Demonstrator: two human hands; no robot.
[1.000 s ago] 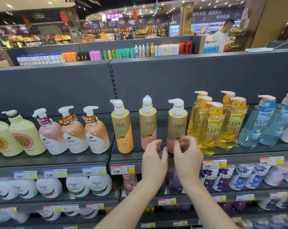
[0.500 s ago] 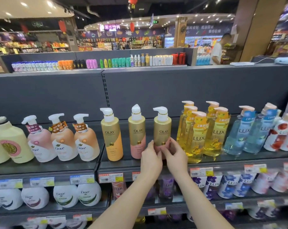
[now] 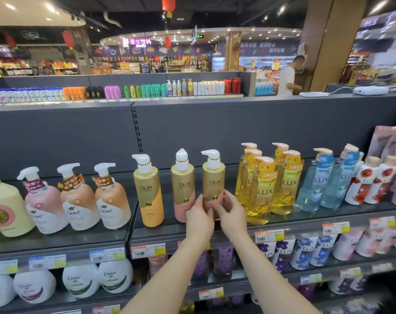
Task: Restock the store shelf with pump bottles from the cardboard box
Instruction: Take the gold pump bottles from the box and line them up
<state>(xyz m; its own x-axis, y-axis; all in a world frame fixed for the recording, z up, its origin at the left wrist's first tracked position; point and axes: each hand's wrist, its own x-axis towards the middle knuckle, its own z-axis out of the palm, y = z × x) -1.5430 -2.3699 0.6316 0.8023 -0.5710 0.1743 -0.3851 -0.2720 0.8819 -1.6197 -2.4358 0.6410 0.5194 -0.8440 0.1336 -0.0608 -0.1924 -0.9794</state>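
Observation:
Three gold Olay pump bottles stand upright in a row on the grey top shelf (image 3: pixel 192 234). The rightmost one (image 3: pixel 213 180), gold over pink with a white pump, is held low down by both hands. My left hand (image 3: pixel 199 219) wraps its fingers on the bottle's left side, and my right hand (image 3: pixel 231 215) curls round its right side. The middle Olay bottle (image 3: pixel 183 184) stands just left of my left hand. A gold and yellow Olay bottle (image 3: pixel 148 191) stands further left. The cardboard box is out of view.
Dove pump bottles (image 3: pixel 76 200) fill the shelf to the left. Yellow Lux bottles (image 3: pixel 264 191) stand close on the right, then blue Lux bottles (image 3: pixel 317 182). Lower shelves hold more bottles. A person in white (image 3: pixel 287 78) stands far behind the grey back panel.
Both hands moved forward from in front of the shelf edge and closed round the rightmost Olay bottle's base. The camera drew nearer and tilted slightly up.

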